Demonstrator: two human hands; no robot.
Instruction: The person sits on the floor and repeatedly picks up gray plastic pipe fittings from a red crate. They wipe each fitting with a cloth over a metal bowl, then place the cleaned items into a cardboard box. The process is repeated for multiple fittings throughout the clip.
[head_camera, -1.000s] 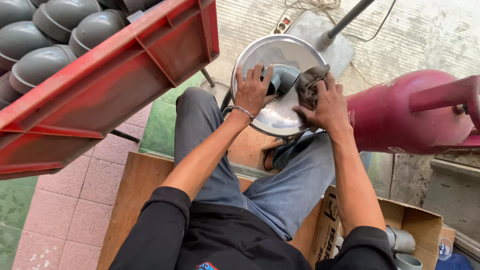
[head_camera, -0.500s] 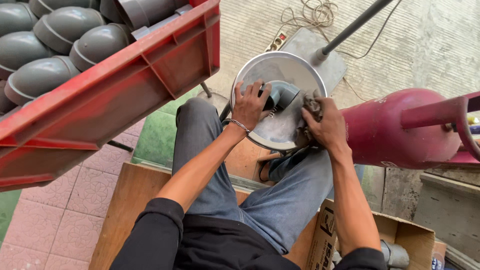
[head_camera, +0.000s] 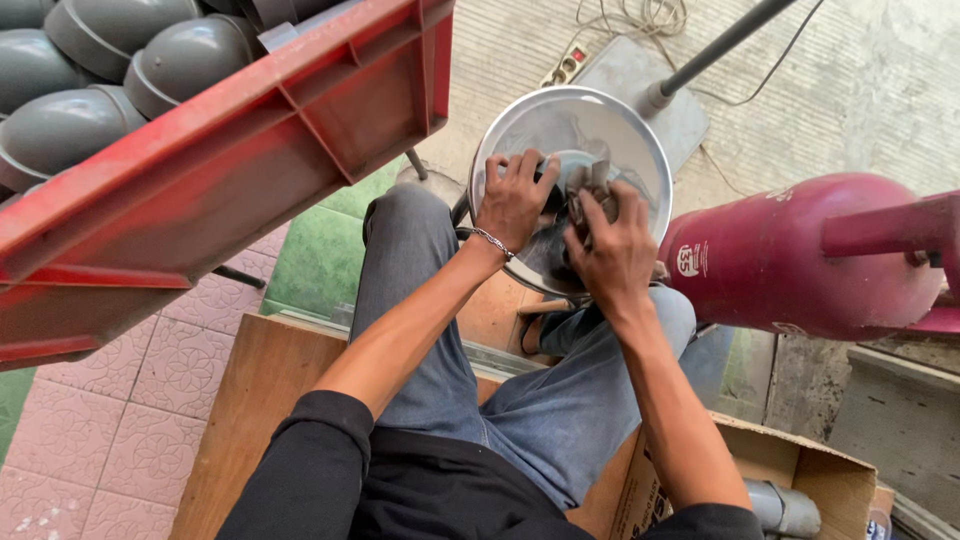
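A: Only the head view to go on. What do the hands have?

B: Both are on a round, shallow metal dish (head_camera: 600, 125), silvery and polished inside. The left hand (head_camera: 515, 200) lies flat on the dish's near-left part, fingers (head_camera: 522, 166) spread and pressing on the metal; it steadies rather than clasps, with nothing closed inside it.

A: And the right hand?

B: The right hand (head_camera: 610, 245) sits just beside the left, toward the dish's near-right. Its fingers curl around a small dark, crumpled wad (head_camera: 585, 195), perhaps a cloth, pressed against the inside of the dish. So that hand is closed on the wad.

A: Which way does the dish face?

B: Its open, hollow side faces up toward the camera, tilted a little toward the person. Being round, it has no clear long axis. It rests past the knees, in front of the lap, beyond both wrists.

A: What lies around the hands?

B: A thin bracelet (head_camera: 493, 242) circles the left wrist. To the right of the right hand, near it, lies a dark red gas cylinder (head_camera: 800, 260) on its side. Beyond the dish stands a flat grey base plate (head_camera: 625, 70) with a dark pole (head_camera: 720, 45) rising from it. To the left of the left hand, well apart, a red plastic crate (head_camera: 200, 190) holds grey domed caps (head_camera: 185, 60). Behind the right elbow, a cardboard box (head_camera: 800, 465) stands open.
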